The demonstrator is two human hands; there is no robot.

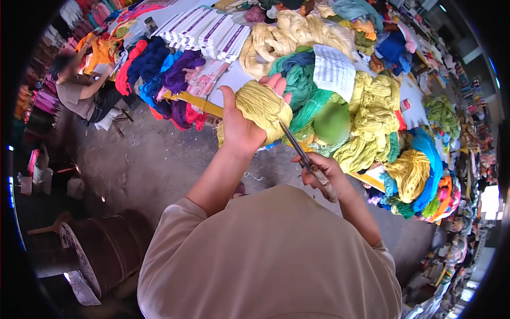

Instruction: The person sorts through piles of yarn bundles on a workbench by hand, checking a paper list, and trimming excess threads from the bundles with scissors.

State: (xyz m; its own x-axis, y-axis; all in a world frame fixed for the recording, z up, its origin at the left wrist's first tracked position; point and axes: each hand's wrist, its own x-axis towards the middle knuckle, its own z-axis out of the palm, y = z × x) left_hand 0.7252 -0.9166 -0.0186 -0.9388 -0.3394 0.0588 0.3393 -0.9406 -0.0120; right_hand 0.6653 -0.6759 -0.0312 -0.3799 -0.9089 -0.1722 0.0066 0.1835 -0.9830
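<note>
A ball of yellow yarn (260, 106) sits against the palm of my left hand (240, 127), thumb and fingertips around its far side. In my right hand (330, 169) is a dark rod (296, 141) with a wrapped, pale handle end (324, 183); my fingers are closed round it. The rod slants up to the left, and its far end meets the lower right side of the yarn ball. Yellow-green skeins (372, 114) and a blurred green round shape (332, 123) lie on the table just beyond my hands.
The long table (228, 87) carries heaped skeins, stacked white packs (204, 32) and a printed sheet (333, 72). At the left a person (79, 93) sits by orange yarn. A large drum (109, 250) lies at lower left. Concrete floor (133, 170) stretches between.
</note>
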